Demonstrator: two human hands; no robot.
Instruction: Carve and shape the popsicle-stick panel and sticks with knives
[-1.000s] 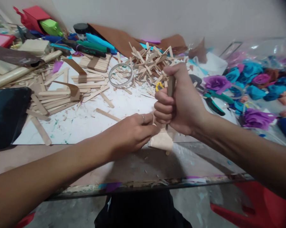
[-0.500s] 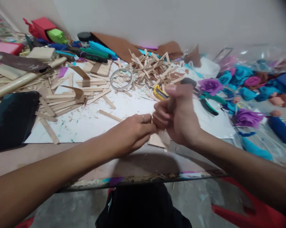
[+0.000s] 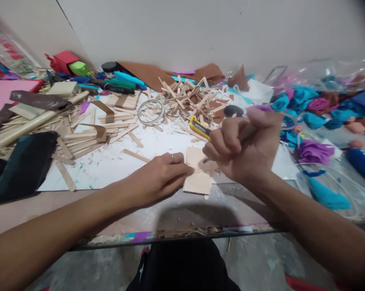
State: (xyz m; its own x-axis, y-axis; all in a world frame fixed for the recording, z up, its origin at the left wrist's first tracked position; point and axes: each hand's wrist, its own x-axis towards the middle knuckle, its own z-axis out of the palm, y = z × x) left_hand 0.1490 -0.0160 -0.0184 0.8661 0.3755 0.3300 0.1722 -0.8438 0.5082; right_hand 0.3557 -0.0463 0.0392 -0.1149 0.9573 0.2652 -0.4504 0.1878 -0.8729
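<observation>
My left hand (image 3: pixel 161 178) lies on the table with its fingers pressed down on a small panel of glued wooden sticks (image 3: pixel 197 176); a ring shows on one finger. My right hand (image 3: pixel 245 147) is a fist around a wooden-handled tool (image 3: pixel 246 131), whose lower end points down at the panel's top right. The tool's tip is hidden behind my fingers. A yellow utility knife (image 3: pixel 200 127) lies just behind my right hand.
Loose craft sticks (image 3: pixel 185 97) are heaped at the back, more (image 3: pixel 79 133) at the left. A tape ring (image 3: pixel 150 111), markers (image 3: pixel 115 87), a dark pouch (image 3: pixel 24 165), paper roses (image 3: pixel 313 149) at the right. White sheet (image 3: pixel 109 161) covers the glass table (image 3: pixel 185 220).
My right fist tilted and moved right and down, so the tool now slants toward the panel. The view shifted; my left hand stayed on the panel.
</observation>
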